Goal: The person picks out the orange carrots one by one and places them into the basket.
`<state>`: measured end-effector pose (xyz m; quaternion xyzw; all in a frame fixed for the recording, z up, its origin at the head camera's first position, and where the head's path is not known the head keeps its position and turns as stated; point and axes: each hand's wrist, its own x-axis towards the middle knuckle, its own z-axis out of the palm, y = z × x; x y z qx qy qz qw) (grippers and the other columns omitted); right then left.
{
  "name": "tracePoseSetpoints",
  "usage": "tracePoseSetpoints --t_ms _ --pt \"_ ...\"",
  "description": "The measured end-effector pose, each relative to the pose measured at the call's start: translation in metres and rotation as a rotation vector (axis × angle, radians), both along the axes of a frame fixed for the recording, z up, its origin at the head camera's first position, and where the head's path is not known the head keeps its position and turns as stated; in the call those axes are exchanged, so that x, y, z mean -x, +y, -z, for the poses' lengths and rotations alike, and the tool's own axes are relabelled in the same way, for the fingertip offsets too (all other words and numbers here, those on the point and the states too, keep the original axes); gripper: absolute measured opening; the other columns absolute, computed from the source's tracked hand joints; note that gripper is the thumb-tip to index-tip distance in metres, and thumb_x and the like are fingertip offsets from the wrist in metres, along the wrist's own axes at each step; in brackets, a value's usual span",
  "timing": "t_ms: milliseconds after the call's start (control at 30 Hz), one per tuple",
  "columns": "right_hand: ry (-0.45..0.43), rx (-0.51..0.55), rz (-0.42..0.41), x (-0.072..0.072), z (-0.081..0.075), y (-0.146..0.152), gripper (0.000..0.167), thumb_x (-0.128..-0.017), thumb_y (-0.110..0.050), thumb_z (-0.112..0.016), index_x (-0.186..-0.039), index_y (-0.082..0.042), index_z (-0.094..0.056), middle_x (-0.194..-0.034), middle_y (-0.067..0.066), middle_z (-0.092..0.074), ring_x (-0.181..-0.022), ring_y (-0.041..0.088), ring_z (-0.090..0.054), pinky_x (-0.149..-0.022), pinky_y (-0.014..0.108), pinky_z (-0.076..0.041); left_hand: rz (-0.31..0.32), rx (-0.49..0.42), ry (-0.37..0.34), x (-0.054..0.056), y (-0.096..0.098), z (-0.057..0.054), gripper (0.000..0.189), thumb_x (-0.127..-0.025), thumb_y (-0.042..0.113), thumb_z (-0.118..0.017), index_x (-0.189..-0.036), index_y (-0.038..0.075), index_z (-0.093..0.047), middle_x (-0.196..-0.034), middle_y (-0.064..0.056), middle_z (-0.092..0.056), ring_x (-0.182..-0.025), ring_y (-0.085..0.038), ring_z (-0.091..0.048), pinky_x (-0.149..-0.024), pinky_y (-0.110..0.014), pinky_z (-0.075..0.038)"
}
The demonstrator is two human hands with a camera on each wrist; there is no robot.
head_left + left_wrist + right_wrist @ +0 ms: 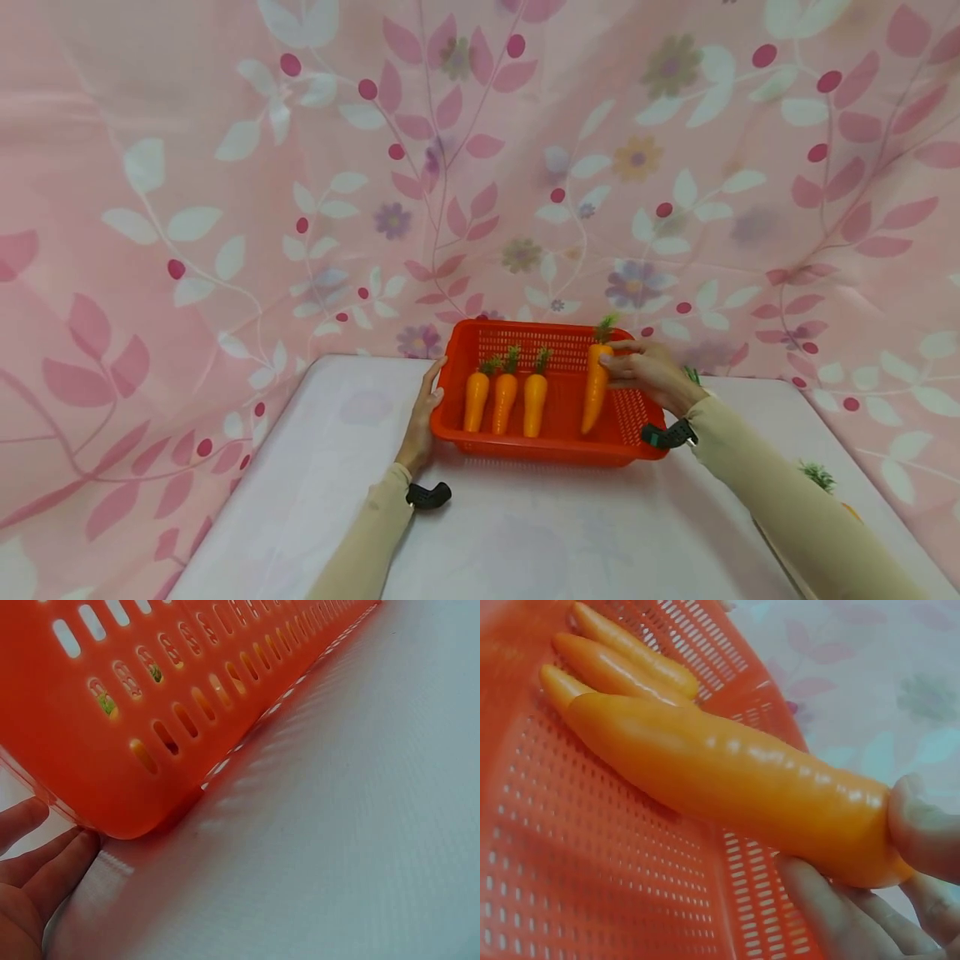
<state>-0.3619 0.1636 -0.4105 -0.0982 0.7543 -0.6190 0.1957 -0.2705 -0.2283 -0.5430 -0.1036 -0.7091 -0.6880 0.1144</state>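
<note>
One held carrot: smooth, glossy orange (596, 390), tapering to a blunt tip, with a green leafy tuft (606, 328) on its thick end; it is inside the basket's outline, near the right end, tip toward the near rim. Whether it touches the floor, I cannot tell.
Right hand: thumb and fingers (651, 375) clamped on the carrot's thick end.
Left hand: fingers (422, 417) fairly straight, slightly apart, touching the basket's left end.
Basket: red plastic (540, 452), slotted walls, perforated floor.
Other carrots: three (506, 404) in a row at the basket's left.
By the right arm: another green tuft (816, 476) with a bit of orange, mostly hidden.
Table: whitish cover (487, 542) with faint pattern.
Backdrop: pink cloth (480, 233), leaves, berries and flowers, slightly creased.
</note>
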Motion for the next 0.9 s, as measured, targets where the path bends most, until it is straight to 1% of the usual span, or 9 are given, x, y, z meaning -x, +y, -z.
tracePoseSetpoints --t_ms 67,267,467,567,667,767,833,900 --pt "-0.009 0.001 -0.008 0.002 0.001 -0.004 0.073 -0.105 -0.023 -0.068 -0.16 0.009 -0.032 -0.12 0.002 -0.074 -0.1 0.014 -0.078 -0.105 0.055 -0.056 -0.001 -0.002 -0.002 0.0 0.0 0.0 0.057 -0.111 0.036 -0.033 -0.167 0.038 -0.026 -0.176 0.01 -0.019 -0.162 -0.031 -0.025 -0.128 -0.063 -0.027" --pt "-0.039 -0.023 -0.012 0.008 0.003 -0.014 0.073 -0.103 -0.021 -0.07 -0.16 0.009 -0.034 -0.122 0.006 -0.074 -0.101 0.016 -0.078 -0.105 0.055 -0.056 -0.011 -0.001 0.006 0.002 -0.001 0.0 0.057 -0.11 0.036 -0.033 -0.167 0.038 -0.026 -0.176 0.01 -0.02 -0.162 -0.03 -0.025 -0.128 -0.063 -0.027" --pt "-0.062 -0.055 -0.016 0.012 0.008 -0.027 0.072 -0.102 -0.021 -0.072 -0.158 0.008 -0.039 -0.116 0.005 -0.076 -0.099 0.018 -0.079 -0.101 0.052 -0.059 -0.02 0.008 -0.012 0.0 0.0 -0.001 0.058 -0.11 0.035 -0.033 -0.168 0.038 -0.025 -0.176 0.01 -0.02 -0.16 -0.032 -0.028 -0.126 -0.063 -0.031" --pt "-0.079 -0.05 -0.005 0.014 0.01 -0.033 0.069 -0.101 -0.019 -0.073 -0.156 0.008 -0.043 -0.112 0.004 -0.077 -0.095 0.019 -0.079 -0.104 0.056 -0.056 -0.022 0.003 -0.017 -0.001 0.0 -0.002 0.058 -0.11 0.034 -0.033 -0.168 0.038 -0.025 -0.175 0.012 -0.02 -0.16 -0.032 -0.03 -0.125 -0.061 -0.033" --pt "-0.089 -0.058 0.0 0.016 0.011 -0.039 0.069 -0.1 -0.016 -0.074 -0.156 0.009 -0.043 -0.11 0.005 -0.076 -0.091 0.018 -0.079 -0.105 0.058 -0.054 -0.027 -0.001 -0.02 -0.001 0.001 -0.002 0.058 -0.11 0.034 -0.034 -0.167 0.039 -0.026 -0.175 0.013 -0.021 -0.16 -0.032 -0.031 -0.125 -0.061 -0.034" --pt "-0.086 -0.081 0.013 0.019 0.014 -0.044 0.07 -0.098 -0.016 -0.076 -0.155 0.01 -0.043 -0.113 0.009 -0.077 -0.089 0.019 -0.08 -0.102 0.057 -0.056 -0.034 0.0 -0.01 -0.001 0.001 -0.001 0.058 -0.11 0.034 -0.035 -0.167 0.038 -0.027 -0.176 0.009 -0.02 -0.16 -0.03 -0.028 -0.127 -0.064 -0.029" --pt "-0.085 -0.1 0.031 0.021 0.016 -0.048 0.069 -0.097 -0.016 -0.077 -0.154 0.009 -0.046 -0.117 0.014 -0.077 -0.088 0.021 -0.08 -0.101 0.057 -0.057 -0.037 0.005 0.002 -0.001 0.002 -0.001 0.058 -0.11 0.034 -0.035 -0.168 0.035 -0.027 -0.177 0.003 -0.02 -0.162 -0.029 -0.024 -0.129 -0.065 -0.024" --pt "-0.081 -0.118 0.045 0.022 0.019 -0.05 0.067 -0.097 -0.017 -0.078 -0.152 0.009 -0.049 -0.123 0.02 -0.076 -0.09 0.024 -0.081 -0.101 0.058 -0.057 -0.03 0.002 0.01 0.0 0.003 -0.001 0.059 -0.11 0.034 -0.035 -0.168 0.033 -0.027 -0.178 -0.001 -0.018 -0.162 -0.029 -0.022 -0.129 -0.066 -0.021"
